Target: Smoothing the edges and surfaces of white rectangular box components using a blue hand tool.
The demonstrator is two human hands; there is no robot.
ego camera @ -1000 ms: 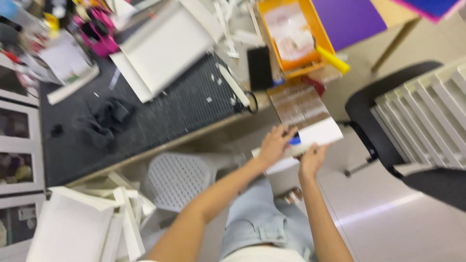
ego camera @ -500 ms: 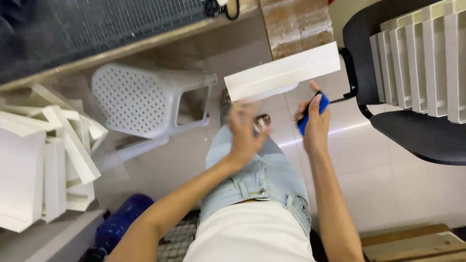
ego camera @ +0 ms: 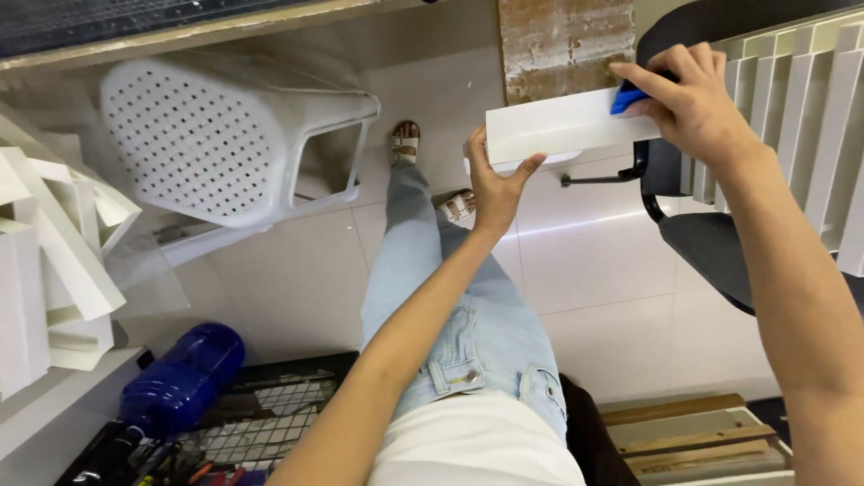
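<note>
Gripping long white panel (ego camera: 562, 130): left hand (ego camera: 495, 184) pinches end, right hand (ego camera: 693, 103) presses blue tool (ego camera: 627, 97).

Floor: pale glossy tiles (ego camera: 594, 270) spread beneath you.
Stool: a white perforated plastic stool (ego camera: 207, 144) lies tipped on its side on the tiles at upper left.
Feet: your sandalled feet (ego camera: 407, 142) rest on the tiles near the stool.
Chair: a black chair base (ego camera: 603, 177) stands on the tiles at right.
</note>
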